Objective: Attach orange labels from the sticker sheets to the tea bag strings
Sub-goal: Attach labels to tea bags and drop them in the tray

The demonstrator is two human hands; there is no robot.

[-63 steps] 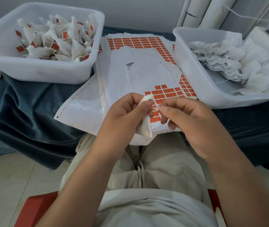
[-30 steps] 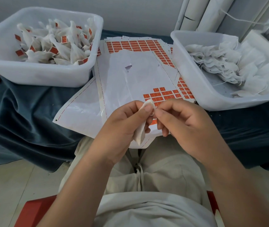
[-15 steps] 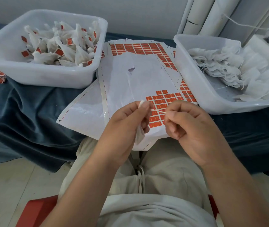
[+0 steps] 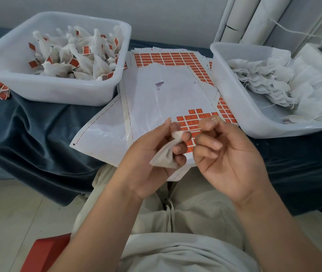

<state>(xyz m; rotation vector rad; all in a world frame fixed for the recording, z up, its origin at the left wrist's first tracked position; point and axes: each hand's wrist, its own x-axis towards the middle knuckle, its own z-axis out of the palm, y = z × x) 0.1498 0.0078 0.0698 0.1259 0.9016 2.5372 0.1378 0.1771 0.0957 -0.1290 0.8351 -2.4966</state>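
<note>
Closest to me, over the lap, the left hand [image 4: 152, 152] grips one tea bag [image 4: 166, 157], fingers and thumb curled round its gathered neck so the body hangs below the fist. Just beside it the right hand [image 4: 226, 154] is curled palm-up, thumb and forefinger pinched on a pale wisp that I take to be the string [image 4: 214, 119], though it is too fine to be sure. I see no tag on this bag, so I'd say it is mid-step: the string is drawn out and a label has yet to be picked and folded on. Behind the hands, on the blue cloth [image 4: 38, 134], lies the top sticker sheet [image 4: 176, 95], stripped bare over most of its face, with a small patch of orange labels [image 4: 193, 116] left near its front edge and a strip down its right side. Fuller sheets peek out beneath it at the back, so labels are not running short. Further off to the left, the left tub [image 4: 58, 95] holds a good heap of labelled bags [image 4: 74, 59], and a few more lie on the cloth beside it. To the right, the right tub [image 4: 234, 107] has a thick pile of plain bags [image 4: 274, 81] with loose strings. By my reckoning a fair share is done, with plenty left.
</note>
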